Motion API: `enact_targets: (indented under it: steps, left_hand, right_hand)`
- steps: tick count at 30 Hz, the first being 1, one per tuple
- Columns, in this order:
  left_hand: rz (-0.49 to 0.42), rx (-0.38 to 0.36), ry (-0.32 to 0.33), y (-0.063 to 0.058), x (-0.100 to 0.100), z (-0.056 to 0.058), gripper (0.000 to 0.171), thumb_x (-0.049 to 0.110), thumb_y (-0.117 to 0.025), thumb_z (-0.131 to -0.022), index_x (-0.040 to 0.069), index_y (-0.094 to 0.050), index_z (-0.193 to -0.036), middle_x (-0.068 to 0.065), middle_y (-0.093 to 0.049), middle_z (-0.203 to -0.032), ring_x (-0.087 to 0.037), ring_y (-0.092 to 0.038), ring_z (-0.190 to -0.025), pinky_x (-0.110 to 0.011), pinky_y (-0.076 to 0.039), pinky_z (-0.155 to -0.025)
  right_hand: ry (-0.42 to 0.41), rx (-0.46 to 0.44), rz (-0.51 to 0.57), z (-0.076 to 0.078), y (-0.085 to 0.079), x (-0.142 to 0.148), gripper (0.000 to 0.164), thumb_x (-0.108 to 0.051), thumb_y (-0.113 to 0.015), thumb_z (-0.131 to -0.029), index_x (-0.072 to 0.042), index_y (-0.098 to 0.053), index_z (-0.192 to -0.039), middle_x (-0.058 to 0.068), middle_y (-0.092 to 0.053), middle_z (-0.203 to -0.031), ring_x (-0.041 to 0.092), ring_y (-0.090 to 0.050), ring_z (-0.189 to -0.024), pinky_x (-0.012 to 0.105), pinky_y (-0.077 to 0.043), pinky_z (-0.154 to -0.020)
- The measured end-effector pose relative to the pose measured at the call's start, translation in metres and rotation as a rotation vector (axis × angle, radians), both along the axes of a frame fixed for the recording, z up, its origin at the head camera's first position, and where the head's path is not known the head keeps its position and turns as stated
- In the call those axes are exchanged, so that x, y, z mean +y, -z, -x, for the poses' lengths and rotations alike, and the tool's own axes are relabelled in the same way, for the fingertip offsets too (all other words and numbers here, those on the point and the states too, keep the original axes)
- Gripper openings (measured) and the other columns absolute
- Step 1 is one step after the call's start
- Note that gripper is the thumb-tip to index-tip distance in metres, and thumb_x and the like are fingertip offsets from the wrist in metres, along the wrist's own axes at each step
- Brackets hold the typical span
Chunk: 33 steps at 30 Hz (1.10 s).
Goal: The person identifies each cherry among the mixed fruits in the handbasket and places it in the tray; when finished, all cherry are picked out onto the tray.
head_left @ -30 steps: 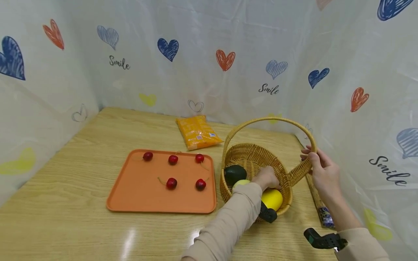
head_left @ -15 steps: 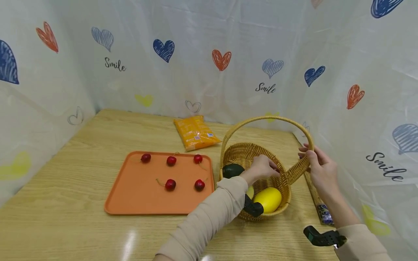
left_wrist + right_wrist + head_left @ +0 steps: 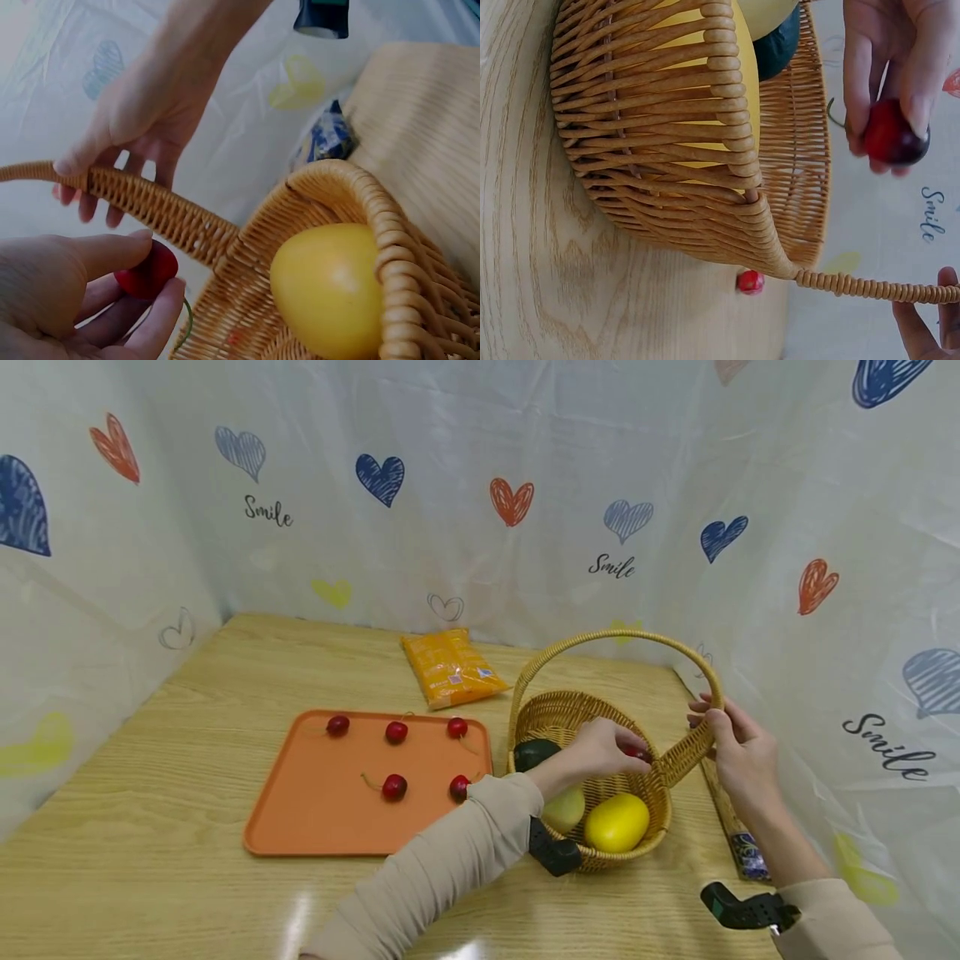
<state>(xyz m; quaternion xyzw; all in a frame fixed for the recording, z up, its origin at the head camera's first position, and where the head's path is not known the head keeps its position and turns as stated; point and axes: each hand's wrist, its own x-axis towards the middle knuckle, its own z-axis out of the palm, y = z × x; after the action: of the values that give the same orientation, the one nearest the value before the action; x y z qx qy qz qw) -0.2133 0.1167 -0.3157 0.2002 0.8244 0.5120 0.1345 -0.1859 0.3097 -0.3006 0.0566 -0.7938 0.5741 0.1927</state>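
Note:
My left hand [image 3: 596, 750] is over the wicker basket [image 3: 656, 839] and pinches a dark red cherry [image 3: 150, 270] between thumb and fingertips. The cherry's green stem hangs down in the left wrist view. With thumb and fingers, my right hand [image 3: 742, 760] grips the right side of the arched basket handle [image 3: 615, 635]. Inside the basket lie a smooth yellow oval fruit [image 3: 617, 822], a pale green fruit [image 3: 564, 810] and a dark green, avocado-like fruit [image 3: 536, 753]. My left forearm hides part of the basket's near left side.
Left of the basket lies an orange tray [image 3: 322, 818] with several cherries [image 3: 394, 787] on it. An orange plastic packet [image 3: 453, 668] rests behind. A long item with a blue patterned end [image 3: 748, 856] lies along the right edge. Beside the basket, the right wrist view shows a small red object [image 3: 750, 282].
My left hand has risen from deep inside the basket with the cherry, uncovering the yellow and pale green fruits. The right hand keeps its grip on the handle.

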Motion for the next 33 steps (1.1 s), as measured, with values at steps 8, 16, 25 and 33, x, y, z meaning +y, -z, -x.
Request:
enact_targets:
  steps: [8,16,25,33]
  left_hand:
    - [-0.074,-0.011,0.068,0.002,-0.024,-0.010,0.025,0.023,-0.077,-0.080,0.018,-0.074,-0.104,0.012,-0.066,-0.086,-0.001,-0.057,-0.080,-0.019,-0.047,-0.068]
    - [-0.117,-0.012,0.092,-0.001,-0.041,-0.017,0.027,0.022,-0.077,-0.081,0.018,-0.073,-0.107,0.013,-0.066,-0.089,0.000,-0.057,-0.082,-0.020,-0.046,-0.071]
    - [-0.217,-0.046,0.118,0.006,-0.071,-0.023,0.028,0.019,-0.077,-0.081,0.014,-0.073,-0.108,0.011,-0.067,-0.092,0.000,-0.060,-0.086,-0.019,-0.046,-0.078]
    - [-0.291,-0.085,0.080,0.021,-0.102,-0.027,0.030,0.014,-0.077,-0.081,0.010,-0.072,-0.109,0.005,-0.069,-0.102,-0.004,-0.060,-0.094,-0.020,-0.047,-0.082]
  right_hand:
    - [0.001,-0.007,-0.020,0.000,0.000,0.001,0.033,-0.028,-0.049,-0.099,-0.013,-0.059,-0.126,-0.010,-0.065,-0.101,0.005,-0.061,-0.096,0.014,-0.050,-0.070]
    - [-0.013,-0.007,-0.010,-0.001,-0.001,0.001,0.032,-0.028,-0.049,-0.099,-0.013,-0.060,-0.125,-0.009,-0.066,-0.099,0.005,-0.061,-0.095,0.015,-0.051,-0.069]
    - [-0.077,-0.028,0.033,-0.002,-0.001,0.004,0.034,-0.028,-0.049,-0.099,-0.012,-0.058,-0.128,-0.008,-0.065,-0.103,0.006,-0.060,-0.098,0.015,-0.051,-0.072]
    - [-0.089,-0.029,0.037,-0.002,-0.001,0.005,0.034,-0.027,-0.049,-0.099,-0.012,-0.057,-0.128,-0.007,-0.065,-0.103,0.005,-0.060,-0.098,0.016,-0.051,-0.072]
